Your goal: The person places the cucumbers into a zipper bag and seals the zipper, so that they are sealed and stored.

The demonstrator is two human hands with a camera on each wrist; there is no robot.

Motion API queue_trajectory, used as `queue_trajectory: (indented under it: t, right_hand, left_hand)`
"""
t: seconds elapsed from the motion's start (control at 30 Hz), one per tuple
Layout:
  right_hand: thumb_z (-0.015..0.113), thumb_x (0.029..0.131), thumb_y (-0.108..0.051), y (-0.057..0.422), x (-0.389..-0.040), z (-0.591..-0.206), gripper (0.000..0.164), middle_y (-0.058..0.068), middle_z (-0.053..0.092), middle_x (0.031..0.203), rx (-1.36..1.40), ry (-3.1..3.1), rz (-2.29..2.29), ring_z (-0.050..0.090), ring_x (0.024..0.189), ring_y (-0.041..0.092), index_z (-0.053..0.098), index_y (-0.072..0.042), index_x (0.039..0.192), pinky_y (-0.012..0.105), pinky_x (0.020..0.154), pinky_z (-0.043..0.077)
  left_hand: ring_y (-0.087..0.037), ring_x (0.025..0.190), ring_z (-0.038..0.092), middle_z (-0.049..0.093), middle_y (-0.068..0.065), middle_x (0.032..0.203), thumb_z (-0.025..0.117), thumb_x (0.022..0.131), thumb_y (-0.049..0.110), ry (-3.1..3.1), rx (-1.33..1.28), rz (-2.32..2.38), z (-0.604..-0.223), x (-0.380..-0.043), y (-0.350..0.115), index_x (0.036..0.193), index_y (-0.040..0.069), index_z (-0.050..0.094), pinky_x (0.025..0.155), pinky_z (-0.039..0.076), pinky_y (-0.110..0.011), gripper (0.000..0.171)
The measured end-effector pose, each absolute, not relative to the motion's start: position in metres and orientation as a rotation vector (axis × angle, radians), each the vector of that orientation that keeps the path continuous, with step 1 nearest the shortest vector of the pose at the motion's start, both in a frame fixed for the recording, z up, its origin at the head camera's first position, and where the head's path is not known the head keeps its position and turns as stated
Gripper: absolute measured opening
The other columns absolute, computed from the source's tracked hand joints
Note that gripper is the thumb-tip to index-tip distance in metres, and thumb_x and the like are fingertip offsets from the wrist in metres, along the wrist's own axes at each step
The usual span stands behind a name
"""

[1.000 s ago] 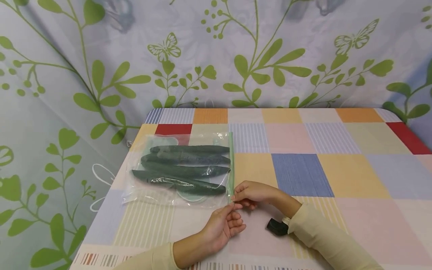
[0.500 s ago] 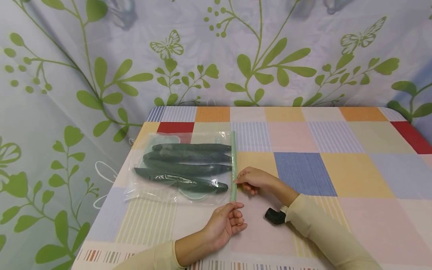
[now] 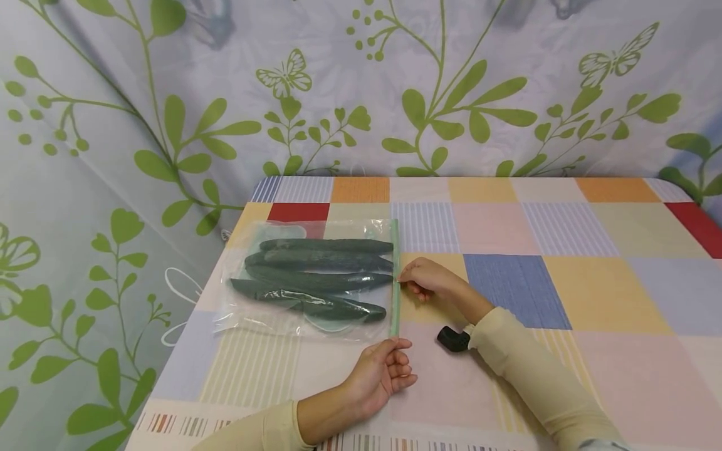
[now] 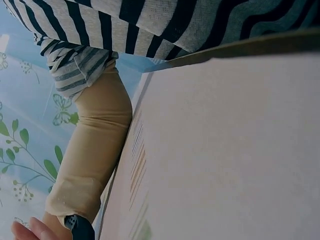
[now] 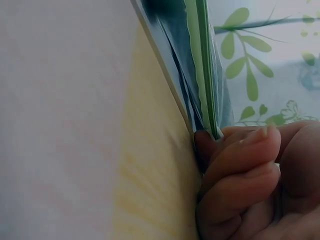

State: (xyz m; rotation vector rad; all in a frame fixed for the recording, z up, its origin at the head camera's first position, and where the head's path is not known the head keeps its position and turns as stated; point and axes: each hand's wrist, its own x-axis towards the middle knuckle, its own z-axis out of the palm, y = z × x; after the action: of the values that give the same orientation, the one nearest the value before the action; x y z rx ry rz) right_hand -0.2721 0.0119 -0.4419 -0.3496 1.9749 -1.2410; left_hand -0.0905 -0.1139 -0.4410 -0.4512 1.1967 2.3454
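Note:
A clear zip-lock bag (image 3: pixel 242 321) lies flat on the table's left side, holding several long dark green cucumbers (image 3: pixel 321 282) laid side by side. Its green zip strip (image 3: pixel 395 313) runs along the right edge. At the strip's near end, my left hand (image 3: pixel 379 374) pinches the bag's corner between thumb and forefinger, other fingers loosely curled. Farther up, about mid-strip, my right hand (image 3: pixel 427 279) pinches the zip between thumb and forefinger. In the right wrist view the zip strip (image 5: pixel 202 65) rises from the curled right fingers (image 5: pixel 245 155).
A patchwork-patterned cloth (image 3: pixel 615 369) covers the table. A black wrist device (image 3: pixel 453 339) sits under the right sleeve's cuff. Behind stands a leaf-printed curtain (image 3: pixel 338 75). The left wrist view shows a beige sleeve (image 4: pixel 95 145) and a striped garment (image 4: pixel 150 25).
My right hand has slid along the zip strip, away from me, from the near corner to about the middle. My left hand has stayed at the near corner.

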Motion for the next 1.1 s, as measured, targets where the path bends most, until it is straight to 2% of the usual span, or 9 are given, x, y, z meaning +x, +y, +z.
queue_trajectory:
  t: [0.2,0.43,0.6,0.7,0.9,1.1]
  right_hand:
    - [0.048,0.088,-0.013,0.01,-0.28,-0.444,0.03,-0.004,0.036,0.043,-0.353,2.003,-1.263,0.038,0.035,0.008,0.043,-0.009,0.059,0.021,0.038,0.032]
    - [0.048,0.088,-0.012,0.008,-0.283,-0.444,0.03,-0.004,0.037,0.044,-0.36,2.022,-1.277,0.038,0.036,0.008,0.043,-0.009,0.059,0.02,0.039,0.032]
    - [0.047,0.088,-0.011,0.006,-0.291,-0.447,0.018,-0.004,0.038,0.045,-0.338,2.066,-1.316,0.04,0.036,0.007,0.054,0.0,0.075,0.02,0.039,0.033]
    - [0.047,0.089,-0.011,0.005,-0.298,-0.448,0.017,-0.004,0.037,0.046,-0.308,2.082,-1.345,0.039,0.036,0.007,0.056,0.003,0.084,0.02,0.039,0.032]
    - [0.048,0.09,-0.012,0.004,-0.306,-0.449,0.021,-0.005,0.036,0.046,-0.312,2.081,-1.343,0.038,0.037,0.007,0.052,-0.002,0.072,0.02,0.039,0.03]
    - [0.047,0.091,-0.014,0.0,-0.315,-0.448,0.023,-0.004,0.036,0.045,-0.306,2.113,-1.335,0.038,0.036,0.008,0.051,-0.003,0.071,0.02,0.039,0.031]
  left_hand:
    - [0.001,0.055,0.055,0.053,0.009,0.062,0.041,0.095,0.021,1.204,-0.444,2.348,-0.444,-0.09,-0.114,0.093,0.01,0.053,0.06,0.052,-0.02,0.016]
    - [0.001,0.054,0.054,0.052,0.01,0.061,0.041,0.095,0.021,1.215,-0.429,2.354,-0.447,-0.089,-0.115,0.092,0.011,0.053,0.06,0.052,-0.02,0.016]
    - [0.002,0.053,0.053,0.052,0.01,0.06,0.041,0.094,0.02,1.209,-0.427,2.355,-0.448,-0.089,-0.116,0.09,0.011,0.054,0.06,0.052,-0.02,0.016]
    - [0.002,0.052,0.054,0.053,0.01,0.059,0.041,0.094,0.02,1.205,-0.424,2.351,-0.448,-0.088,-0.116,0.09,0.012,0.054,0.059,0.052,-0.02,0.016]
    - [0.002,0.051,0.053,0.052,0.011,0.059,0.044,0.093,0.023,1.222,-0.433,2.348,-0.451,-0.087,-0.116,0.092,0.012,0.054,0.058,0.051,-0.02,0.015]
    - [0.002,0.05,0.052,0.051,0.011,0.058,0.046,0.092,0.023,1.235,-0.448,2.342,-0.451,-0.088,-0.117,0.092,0.012,0.055,0.056,0.051,-0.019,0.014]
